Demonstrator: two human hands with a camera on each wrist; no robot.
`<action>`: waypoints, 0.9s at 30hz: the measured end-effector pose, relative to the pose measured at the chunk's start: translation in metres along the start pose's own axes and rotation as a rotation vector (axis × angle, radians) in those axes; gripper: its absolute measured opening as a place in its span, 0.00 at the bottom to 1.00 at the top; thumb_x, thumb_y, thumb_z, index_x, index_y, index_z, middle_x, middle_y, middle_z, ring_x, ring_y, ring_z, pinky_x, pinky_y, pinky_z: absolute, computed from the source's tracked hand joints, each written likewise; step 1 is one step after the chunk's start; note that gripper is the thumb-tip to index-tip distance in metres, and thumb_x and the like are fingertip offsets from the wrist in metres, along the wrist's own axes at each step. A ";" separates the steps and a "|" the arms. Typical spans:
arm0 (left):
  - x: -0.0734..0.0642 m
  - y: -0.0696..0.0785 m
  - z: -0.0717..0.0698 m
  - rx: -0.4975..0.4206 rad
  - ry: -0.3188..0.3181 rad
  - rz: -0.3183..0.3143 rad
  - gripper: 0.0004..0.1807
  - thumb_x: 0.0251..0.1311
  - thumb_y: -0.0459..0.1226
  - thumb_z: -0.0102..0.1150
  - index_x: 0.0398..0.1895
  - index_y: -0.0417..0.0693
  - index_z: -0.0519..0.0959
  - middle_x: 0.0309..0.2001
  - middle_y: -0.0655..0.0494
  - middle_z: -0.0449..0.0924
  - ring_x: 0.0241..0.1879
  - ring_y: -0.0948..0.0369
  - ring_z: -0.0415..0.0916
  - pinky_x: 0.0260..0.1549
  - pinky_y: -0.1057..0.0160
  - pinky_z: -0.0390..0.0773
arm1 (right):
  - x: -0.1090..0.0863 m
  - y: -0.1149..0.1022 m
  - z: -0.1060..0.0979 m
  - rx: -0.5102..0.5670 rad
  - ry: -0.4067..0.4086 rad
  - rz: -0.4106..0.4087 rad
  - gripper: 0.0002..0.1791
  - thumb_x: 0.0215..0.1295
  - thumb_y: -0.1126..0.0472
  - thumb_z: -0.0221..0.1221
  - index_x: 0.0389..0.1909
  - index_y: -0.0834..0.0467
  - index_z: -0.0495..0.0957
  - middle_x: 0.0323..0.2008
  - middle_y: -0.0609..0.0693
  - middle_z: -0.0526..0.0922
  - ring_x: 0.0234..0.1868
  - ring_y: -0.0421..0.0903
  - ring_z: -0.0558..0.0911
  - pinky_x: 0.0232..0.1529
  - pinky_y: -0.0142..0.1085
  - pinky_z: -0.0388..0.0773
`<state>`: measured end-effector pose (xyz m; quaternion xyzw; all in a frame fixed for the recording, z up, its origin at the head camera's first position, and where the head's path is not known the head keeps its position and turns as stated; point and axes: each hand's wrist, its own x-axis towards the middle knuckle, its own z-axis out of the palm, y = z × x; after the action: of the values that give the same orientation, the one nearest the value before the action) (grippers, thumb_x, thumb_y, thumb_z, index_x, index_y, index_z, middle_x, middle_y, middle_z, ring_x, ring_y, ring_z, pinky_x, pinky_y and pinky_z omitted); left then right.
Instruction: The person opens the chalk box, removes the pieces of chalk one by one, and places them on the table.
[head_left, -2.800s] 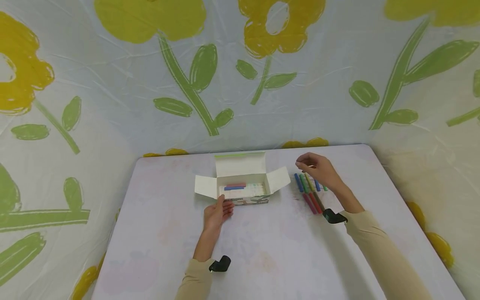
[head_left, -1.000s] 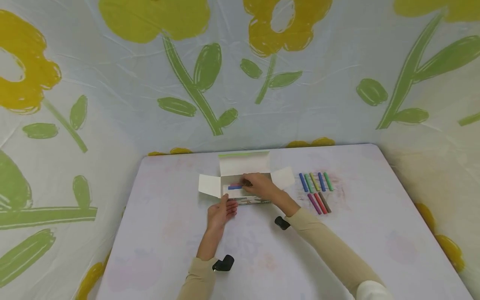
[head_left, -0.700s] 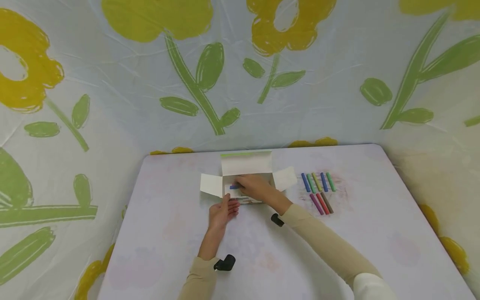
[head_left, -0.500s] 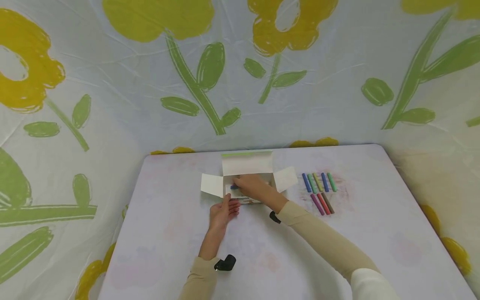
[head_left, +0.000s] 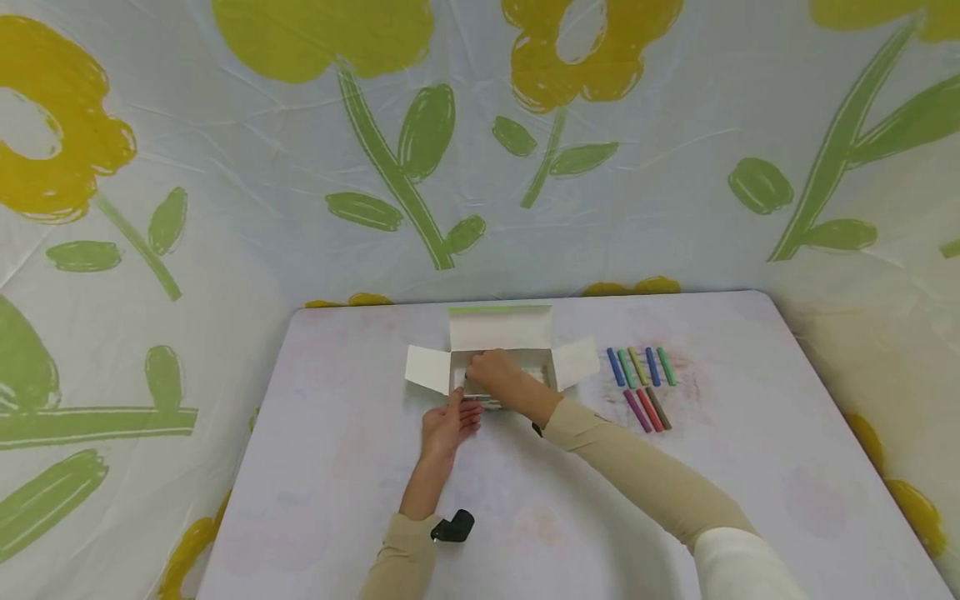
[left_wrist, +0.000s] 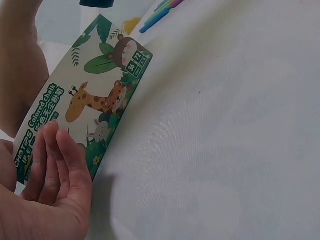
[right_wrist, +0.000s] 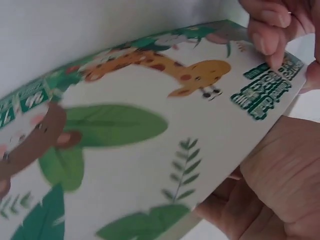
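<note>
A cardboard box of colored chalk (head_left: 501, 328) stands on the table with its lid and side flaps spread. My left hand (head_left: 442, 427) pinches its front wall near the left end, thumb at the rim. In the left wrist view, the left fingers (left_wrist: 70, 155) lie against the printed front (left_wrist: 82, 100). My right hand (head_left: 498, 375) reaches down inside the box at its left half, fingers bent. Its fingertips are hidden behind the front wall in the right wrist view, and I cannot tell whether they hold a chalk stick.
Several chalk sticks lie in two rows right of the box, among them a purple stick (head_left: 637, 410), a red stick (head_left: 649, 410) and a brown stick (head_left: 659, 408). Coloured dust marks the table (head_left: 525, 508) around them. A flower-printed cloth (head_left: 645, 217) hangs behind the table.
My right hand came from above the chalk sticks into the box, then shifted left inside it, covering the blue and pink sticks there. My left hand has kept its hold on the box.
</note>
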<state>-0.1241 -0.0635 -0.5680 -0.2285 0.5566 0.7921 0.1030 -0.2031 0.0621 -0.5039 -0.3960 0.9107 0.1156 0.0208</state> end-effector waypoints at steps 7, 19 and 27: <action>0.001 -0.003 0.003 -0.030 0.003 0.006 0.26 0.77 0.44 0.54 0.43 0.22 0.81 0.28 0.51 0.86 0.26 0.65 0.82 0.29 0.70 0.83 | -0.005 0.002 -0.003 0.144 0.035 0.000 0.08 0.60 0.73 0.68 0.35 0.59 0.81 0.35 0.54 0.84 0.38 0.50 0.84 0.40 0.39 0.85; -0.004 -0.003 0.006 -0.076 0.007 0.016 0.26 0.77 0.44 0.54 0.45 0.21 0.80 0.30 0.49 0.86 0.30 0.62 0.84 0.32 0.69 0.84 | -0.019 0.024 0.005 0.501 -0.009 0.150 0.03 0.68 0.73 0.61 0.40 0.69 0.80 0.39 0.61 0.85 0.41 0.56 0.85 0.43 0.46 0.82; -0.005 -0.002 0.007 -0.068 0.024 0.018 0.26 0.77 0.44 0.53 0.45 0.21 0.80 0.31 0.49 0.87 0.30 0.63 0.84 0.32 0.69 0.84 | -0.021 0.031 0.012 0.583 0.017 0.177 0.05 0.64 0.73 0.65 0.37 0.68 0.79 0.35 0.59 0.84 0.34 0.51 0.79 0.39 0.45 0.78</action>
<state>-0.1205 -0.0557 -0.5657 -0.2365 0.5325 0.8086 0.0813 -0.2121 0.1004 -0.5072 -0.2933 0.9367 -0.1525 0.1155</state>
